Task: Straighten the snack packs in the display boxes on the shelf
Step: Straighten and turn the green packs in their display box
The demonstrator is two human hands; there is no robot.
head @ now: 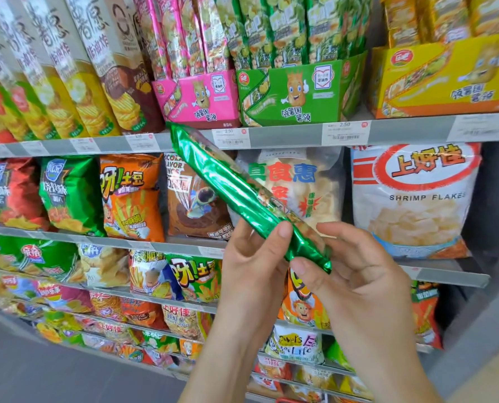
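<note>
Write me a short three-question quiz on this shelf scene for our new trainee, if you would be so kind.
1. True or false: the green snack pack already stands in the green display box.
2. The left hand and right hand grip the pack at its: A) upper end, B) middle, C) lower end.
3. Fill in: the green display box stands between the pink display box and the ____ one.
Key: 1 false; 2 C; 3 yellow display box.
</note>
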